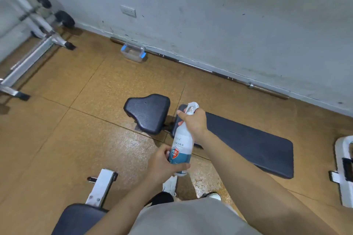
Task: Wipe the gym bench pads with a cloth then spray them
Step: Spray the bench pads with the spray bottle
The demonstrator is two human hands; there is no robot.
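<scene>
The right grip (193, 123) is wrapped round the neck of the bottle (181, 145), with a finger out toward the trigger of the white spray head. The left grip (162, 164) is curled round the base of the bottle, thumb across the blue label. The bottle stands nearly upright between them, held in the air near the gap between the two pads. Its nozzle leans toward the seat pad (147, 113).

The seat pad lies just left of the bottle. The long back pad (248, 145) runs off to the right, partly hidden behind the right wrist. Both are dark and flat, low above the floor (76, 120).

No cloth shows anywhere, in either grip or on the pads, so I judge the wiping part over and the spraying part in hand. No mist shows at the nozzle, and I cannot tell whether either pad is already wet. The spraying of both pads therefore looks still to do, or barely begun.

Nearer the person, a third pad (76, 219) on a white frame (102, 183) sits at the lower left. Whether it counts toward the job is unclear. A bar (210, 71) and a small clear box (133, 52) lie along the wall beyond.
</scene>
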